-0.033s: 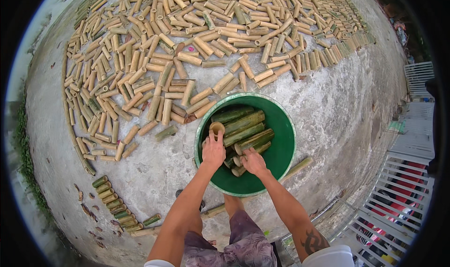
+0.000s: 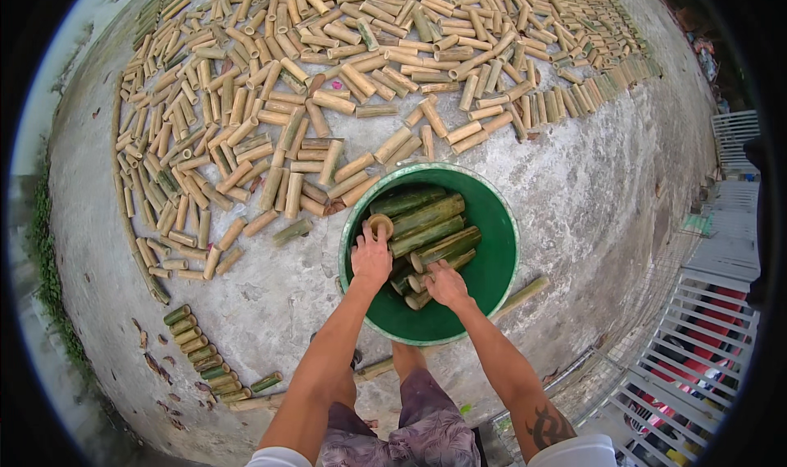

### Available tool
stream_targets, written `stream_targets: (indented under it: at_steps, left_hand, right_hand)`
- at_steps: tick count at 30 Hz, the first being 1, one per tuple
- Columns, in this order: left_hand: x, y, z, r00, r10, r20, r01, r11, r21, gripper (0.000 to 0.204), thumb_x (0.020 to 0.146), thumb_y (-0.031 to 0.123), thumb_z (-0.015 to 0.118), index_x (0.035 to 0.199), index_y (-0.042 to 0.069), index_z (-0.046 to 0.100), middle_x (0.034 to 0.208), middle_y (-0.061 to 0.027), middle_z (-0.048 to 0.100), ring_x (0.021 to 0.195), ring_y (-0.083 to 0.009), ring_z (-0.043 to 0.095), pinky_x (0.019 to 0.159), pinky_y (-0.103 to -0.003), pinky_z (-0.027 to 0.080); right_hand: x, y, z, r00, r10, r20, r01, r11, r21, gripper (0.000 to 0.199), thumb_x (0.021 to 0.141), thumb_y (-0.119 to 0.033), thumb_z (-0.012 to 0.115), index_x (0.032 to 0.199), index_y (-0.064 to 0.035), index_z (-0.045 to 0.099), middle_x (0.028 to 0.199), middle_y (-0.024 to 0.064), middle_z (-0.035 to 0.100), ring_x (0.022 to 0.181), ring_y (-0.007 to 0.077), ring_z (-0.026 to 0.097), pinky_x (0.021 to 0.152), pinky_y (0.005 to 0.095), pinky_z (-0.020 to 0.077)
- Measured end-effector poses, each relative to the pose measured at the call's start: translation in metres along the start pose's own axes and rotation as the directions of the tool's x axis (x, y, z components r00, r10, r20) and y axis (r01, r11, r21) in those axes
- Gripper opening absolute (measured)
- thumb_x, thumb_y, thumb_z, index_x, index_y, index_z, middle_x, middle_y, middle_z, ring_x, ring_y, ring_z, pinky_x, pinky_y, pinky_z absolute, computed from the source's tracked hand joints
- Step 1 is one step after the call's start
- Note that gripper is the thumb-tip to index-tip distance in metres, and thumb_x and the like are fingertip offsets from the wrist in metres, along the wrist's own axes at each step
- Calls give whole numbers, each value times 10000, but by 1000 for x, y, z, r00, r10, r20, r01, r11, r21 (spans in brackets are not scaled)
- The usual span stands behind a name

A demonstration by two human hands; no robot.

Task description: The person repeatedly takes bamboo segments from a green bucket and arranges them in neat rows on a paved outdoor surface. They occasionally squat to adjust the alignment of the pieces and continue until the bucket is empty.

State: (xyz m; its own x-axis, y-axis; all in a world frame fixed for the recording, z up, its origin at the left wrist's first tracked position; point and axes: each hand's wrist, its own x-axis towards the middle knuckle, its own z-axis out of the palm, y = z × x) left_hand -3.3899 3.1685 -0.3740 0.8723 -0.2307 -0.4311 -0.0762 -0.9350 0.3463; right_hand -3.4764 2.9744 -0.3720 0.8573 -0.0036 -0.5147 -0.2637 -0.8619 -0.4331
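Note:
A round green tub [image 2: 494, 258] stands in front of me with several greenish-brown bamboo tubes [image 2: 426, 215] lying inside. At its left side, my left hand [image 2: 371, 258] grips a short bamboo tube [image 2: 380, 224] by its rim; the hollow end faces up. My right hand [image 2: 446, 284] reaches into the lower middle of the tub. Its fingers close round the near end of a smaller bamboo tube [image 2: 418, 284] among the pile. The fingertips are partly hidden there.
Many dried tan bamboo tubes [image 2: 287, 123] cover the concrete beyond the tub. A short row of greener tubes [image 2: 197, 352] lies at the lower left. Poles [image 2: 525, 293] lie on the ground near my feet. A white slatted gate [image 2: 689, 360] stands at the right.

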Motion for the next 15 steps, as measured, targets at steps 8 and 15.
stream_targets:
  at_steps: [8, 15]
  left_hand:
    - [-2, -15, -43, 940, 304, -156, -325, 935, -139, 257, 767, 94, 772, 939, -7, 611, 1443, -219, 436, 1228, -432, 485, 968, -486, 489]
    - [-47, -9, -85, 930, -345, -125, 114, 598, -794, 614, 809, 160, 807, 1276, -9, 447, 1178, -181, 597, 1002, -287, 641, 837, -347, 527]
  right_hand:
    - [-26, 39, -7, 974, 180, -138, -103, 893, 438, 280, 935, -198, 629, 1137, -5, 649, 1161, 180, 597, 1012, 345, 642, 854, 439, 540]
    - [-87, 41, -12, 933, 319, -169, -159, 784, 600, 188, 932, -98, 628, 1062, 34, 654, 1095, 143, 614, 900, 237, 658, 730, 331, 552]
